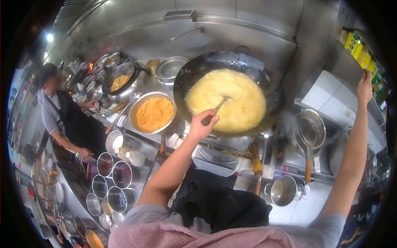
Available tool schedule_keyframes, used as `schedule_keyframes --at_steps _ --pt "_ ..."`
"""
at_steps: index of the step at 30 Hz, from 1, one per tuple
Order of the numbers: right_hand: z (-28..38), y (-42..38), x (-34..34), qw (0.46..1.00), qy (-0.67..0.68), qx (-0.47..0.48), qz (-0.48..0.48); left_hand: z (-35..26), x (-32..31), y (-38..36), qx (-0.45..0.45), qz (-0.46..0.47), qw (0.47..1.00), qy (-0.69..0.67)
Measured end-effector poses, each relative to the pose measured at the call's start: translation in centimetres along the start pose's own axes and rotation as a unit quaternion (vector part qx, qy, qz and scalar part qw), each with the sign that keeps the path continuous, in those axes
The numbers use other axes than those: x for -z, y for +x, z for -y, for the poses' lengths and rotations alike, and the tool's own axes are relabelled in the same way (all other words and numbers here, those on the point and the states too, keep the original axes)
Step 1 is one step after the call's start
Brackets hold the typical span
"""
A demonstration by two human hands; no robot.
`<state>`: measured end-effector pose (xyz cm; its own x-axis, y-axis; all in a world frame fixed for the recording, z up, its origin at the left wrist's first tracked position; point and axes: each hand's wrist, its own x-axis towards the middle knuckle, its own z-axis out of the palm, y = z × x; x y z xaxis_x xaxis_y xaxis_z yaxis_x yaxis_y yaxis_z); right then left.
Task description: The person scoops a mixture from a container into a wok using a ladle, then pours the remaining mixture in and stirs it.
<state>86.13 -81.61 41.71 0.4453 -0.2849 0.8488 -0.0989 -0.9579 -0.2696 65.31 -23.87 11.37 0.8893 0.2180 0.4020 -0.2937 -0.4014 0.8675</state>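
Observation:
My left hand [202,125] is closed round the wooden grip of a metal-shafted wok utensil [218,106]. Its head is sunk in a thick, pale yellow, bubbling mixture [231,89], so its shape is hidden. That mixture sits in a large black wok [190,66]. Far to the right, my right hand [364,87] is raised beside a shelf with yellow and green boxes [360,53]. Its fingers look closed at the shelf edge, near the lowest yellow box; what they grip cannot be made out. Left of the wok stands a metal bowl [133,120] of orange crumbly food [155,113].
A co-worker [72,115] in a dark apron stands at the left by another wok [131,76]. Several metal pots [99,186] line the left counter. A strainer [311,128], a bamboo brush [256,163] and a small pot [283,191] are at the right front.

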Motion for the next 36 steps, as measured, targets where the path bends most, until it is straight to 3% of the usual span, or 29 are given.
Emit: schedule_keyframes --at_steps 2,4,8,10,11,13,19,25,27,29,36 --pt "-0.2 -0.2 0.2 1.0 0.003 -0.009 0.012 -0.7 0.7 -1.3 -0.009 0.015 1.0 -0.008" --pt "-0.9 -0.1 -0.3 0.995 0.056 0.076 -0.039 -1.4 1.3 -2.3 -0.003 0.024 1.0 -0.012" --pt "-3.5 0.9 -1.6 0.989 0.101 0.107 -0.032 -3.1 2.3 -4.0 -0.006 0.044 0.999 -0.001" --pt "-5.4 2.1 -3.2 0.983 0.089 0.136 -0.089 -3.8 2.7 -4.9 -0.007 0.05 0.999 -0.017" --pt "-4.4 1.6 -2.0 0.983 0.088 0.135 -0.09 -4.1 2.9 -5.3 -0.007 0.055 0.998 -0.034" --pt "-2.7 0.6 0.2 0.993 0.091 0.066 0.021 -4.7 3.4 -6.0 -0.01 0.063 0.998 -0.026" --pt "-3.1 1.0 -0.3 0.987 0.131 0.093 -0.029 -7.4 5.4 -8.8 -0.023 0.083 0.996 0.006" --pt "-2.6 0.8 0.2 0.99 0.129 0.063 -0.004 -11.7 8.9 -9.9 -0.01 0.108 0.994 0.025" --pt "-2.4 0.7 0.4 0.99 0.125 0.059 -0.009 -12.9 10.5 -9.7 0.037 0.112 0.993 0.015" --pt "-2.0 0.5 0.6 0.99 0.126 0.064 -0.014 -14.2 11.9 -9.2 0.01 0.118 0.993 0.027" --pt "-1.4 0.0 1.0 0.991 0.129 0.032 -0.002 -16.3 12.6 -6.8 0.007 0.078 0.985 0.157"
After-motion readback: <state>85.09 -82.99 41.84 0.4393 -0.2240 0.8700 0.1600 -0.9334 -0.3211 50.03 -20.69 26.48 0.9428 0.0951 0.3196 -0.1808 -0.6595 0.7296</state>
